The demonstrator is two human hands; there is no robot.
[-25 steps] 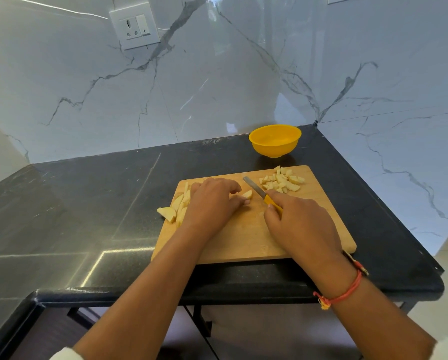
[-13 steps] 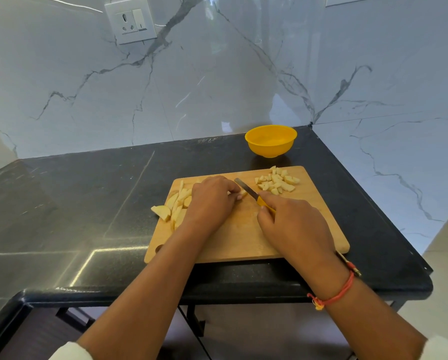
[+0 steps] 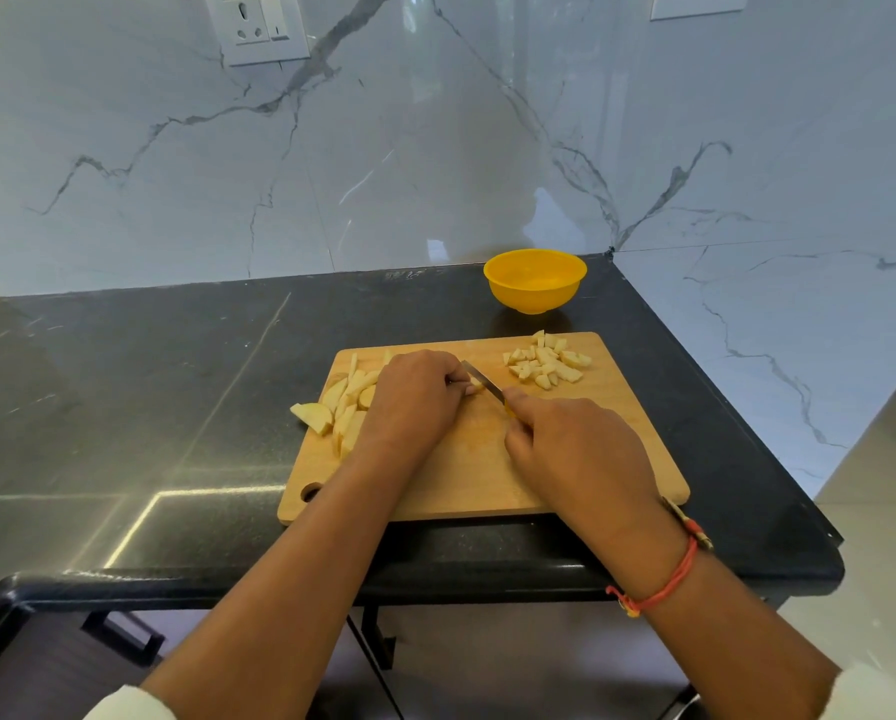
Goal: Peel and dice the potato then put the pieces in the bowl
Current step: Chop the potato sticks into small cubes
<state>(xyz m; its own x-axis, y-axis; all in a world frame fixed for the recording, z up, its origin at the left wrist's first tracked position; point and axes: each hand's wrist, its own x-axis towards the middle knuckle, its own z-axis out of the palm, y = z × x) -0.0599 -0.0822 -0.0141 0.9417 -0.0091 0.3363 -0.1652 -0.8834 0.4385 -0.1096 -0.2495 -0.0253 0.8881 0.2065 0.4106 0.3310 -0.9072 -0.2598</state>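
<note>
The wooden board lies on the dark surface, close to its near edge, with a round hole in its near left corner. Just beyond the board's far edge, towards its right end, stands the yellow bowl, upright and apart from the board. Its inside shows only bare yellow. All the potato is on the board.

On the board's far right corner sits a loose heap of dice. On its far left part lies a bunch of pale strips, and one wedge at the left hangs over the board's edge.

The left hand rests on the middle of the board's far half, just right of the strips. Its fingers are curled down over a piece, which they hold against the wood. Only a small pale end of it shows at the fingertips.

The right hand is over the board's middle right, closed round the handle of the knife. Only a sliver of yellow handle shows by the forefinger. The blade runs from this hand towards the far left and meets the piece right beside the left fingertips. I cannot tell whether the edge is through the piece. A red thread circles the right wrist, past the board's near edge.
</note>
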